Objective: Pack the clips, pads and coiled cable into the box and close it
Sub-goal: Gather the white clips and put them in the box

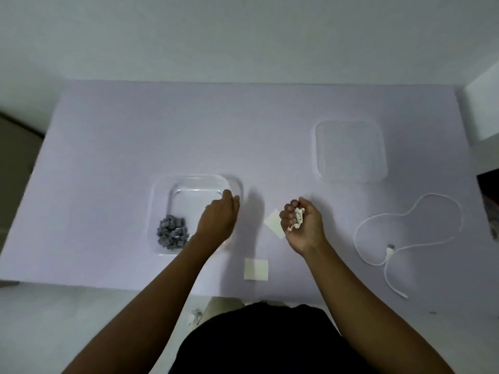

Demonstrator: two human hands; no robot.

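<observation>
On the table point(108, 157), a clear box point(164, 201) holds grey clips point(172, 232); your left hand point(218, 217) hovers over it, fingers loosely curled, grasping nothing visible. Your right hand point(303, 225), palm up, cups white clips point(297, 217) against curled fingers.

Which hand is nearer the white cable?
Right. The right hand, cupping white clips, is just left of the cable; the left hand is farther off, over the clear box.
</observation>
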